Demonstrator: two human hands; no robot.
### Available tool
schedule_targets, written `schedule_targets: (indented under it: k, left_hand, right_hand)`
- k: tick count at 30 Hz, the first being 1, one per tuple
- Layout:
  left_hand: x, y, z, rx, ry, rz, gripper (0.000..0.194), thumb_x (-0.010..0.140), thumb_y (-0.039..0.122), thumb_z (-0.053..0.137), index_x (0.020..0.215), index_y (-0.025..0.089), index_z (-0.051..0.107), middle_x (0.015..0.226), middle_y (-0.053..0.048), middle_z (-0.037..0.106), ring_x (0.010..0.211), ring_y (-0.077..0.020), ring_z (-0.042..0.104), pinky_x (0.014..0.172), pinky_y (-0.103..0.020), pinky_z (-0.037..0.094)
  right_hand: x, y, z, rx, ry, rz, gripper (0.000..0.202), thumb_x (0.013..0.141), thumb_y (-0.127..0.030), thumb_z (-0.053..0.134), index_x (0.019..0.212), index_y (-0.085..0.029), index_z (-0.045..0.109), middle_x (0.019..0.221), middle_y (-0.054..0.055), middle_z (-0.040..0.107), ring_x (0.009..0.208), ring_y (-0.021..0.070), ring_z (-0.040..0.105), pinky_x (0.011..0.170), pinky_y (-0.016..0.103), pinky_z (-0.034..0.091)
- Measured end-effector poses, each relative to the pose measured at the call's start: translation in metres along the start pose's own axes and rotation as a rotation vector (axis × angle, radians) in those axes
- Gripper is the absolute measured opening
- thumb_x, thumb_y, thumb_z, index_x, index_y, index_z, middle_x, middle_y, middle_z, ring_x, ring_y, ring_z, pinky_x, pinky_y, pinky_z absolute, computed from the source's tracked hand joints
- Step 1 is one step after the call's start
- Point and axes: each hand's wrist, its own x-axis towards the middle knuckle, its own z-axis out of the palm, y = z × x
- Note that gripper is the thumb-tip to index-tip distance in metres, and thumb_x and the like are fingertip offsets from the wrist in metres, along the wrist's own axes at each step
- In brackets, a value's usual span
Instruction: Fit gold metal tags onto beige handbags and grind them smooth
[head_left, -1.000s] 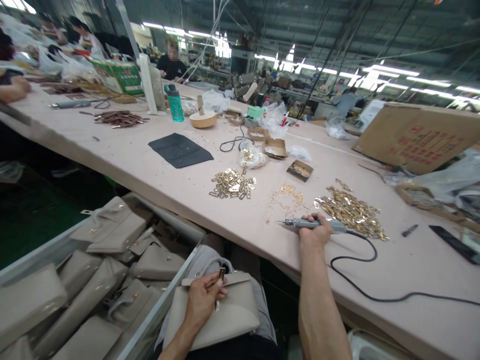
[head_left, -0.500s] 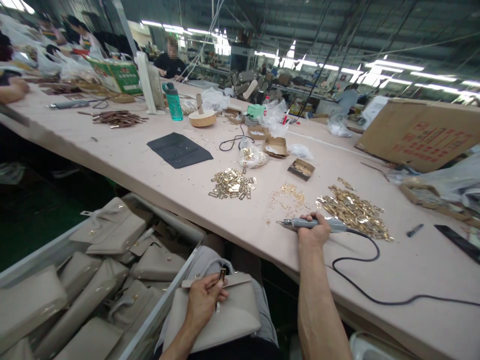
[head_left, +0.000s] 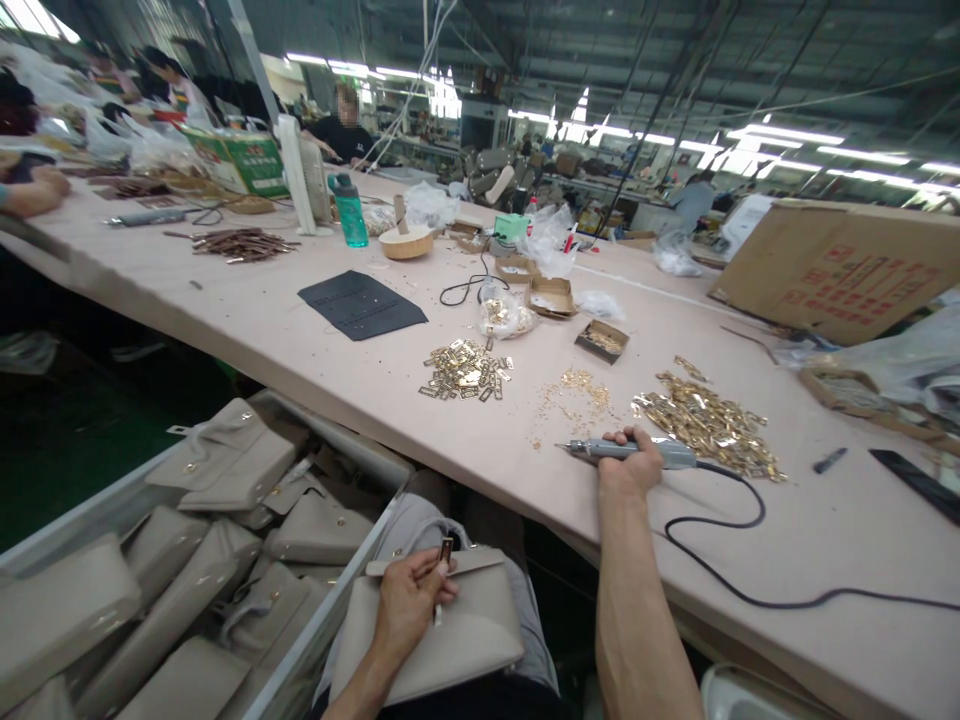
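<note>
A beige handbag [head_left: 472,635] lies across my lap. My left hand [head_left: 411,592] is closed over its flap, pinching a small gold metal plate [head_left: 446,550] that stands up at the flap's edge. On the table my right hand [head_left: 631,462] is wrapped round a grey electric screwdriver [head_left: 592,449], its bit pointing left. Tiny gold screws [head_left: 581,385] lie scattered just beyond the bit. Rectangular gold frames [head_left: 466,370] are heaped to the left of them. A larger pile of gold metal fittings [head_left: 705,420] lies behind my right hand.
A bin [head_left: 300,640] of several beige handbags stands at my left. The screwdriver's black cable [head_left: 720,570] loops over the table at right. Small open boxes [head_left: 602,340], a dark sheet [head_left: 364,304], a teal bottle [head_left: 350,212] and a large carton [head_left: 840,265] are farther back. Other people sit at the far left.
The view has shifted very slightly. Both hands keep their holds and places. At the far left, another person's hand has moved a little.
</note>
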Motion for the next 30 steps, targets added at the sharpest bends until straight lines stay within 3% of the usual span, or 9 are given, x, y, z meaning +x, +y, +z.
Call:
schedule_targets:
  k: [24,30]
  left_hand:
    - [0.002,-0.010,-0.004,-0.013,-0.014,0.013,0.061,0.067,0.053,0.086,0.106,0.007,0.077,0.091,-0.016,0.081,0.064,-0.0244,0.076,0.058,-0.031,0.063]
    - [0.000,-0.003,-0.004,-0.053,-0.049,0.015,0.054,0.073,0.045,0.082,0.110,0.007,0.075,0.096,-0.016,0.080,0.068,-0.0229,0.078,0.060,-0.029,0.064]
  right_hand:
    - [-0.008,-0.003,0.003,-0.002,0.013,-0.041,0.022,0.075,-0.016,0.068,0.076,-0.019,0.047,0.072,-0.006,0.051,0.053,0.0079,0.048,0.053,0.022,0.053]
    - [-0.032,-0.021,0.007,0.025,-0.055,-0.002,0.017,0.075,-0.013,0.064,0.076,-0.019,0.048,0.073,-0.005,0.050,0.052,0.0066,0.045,0.053,0.021,0.051]
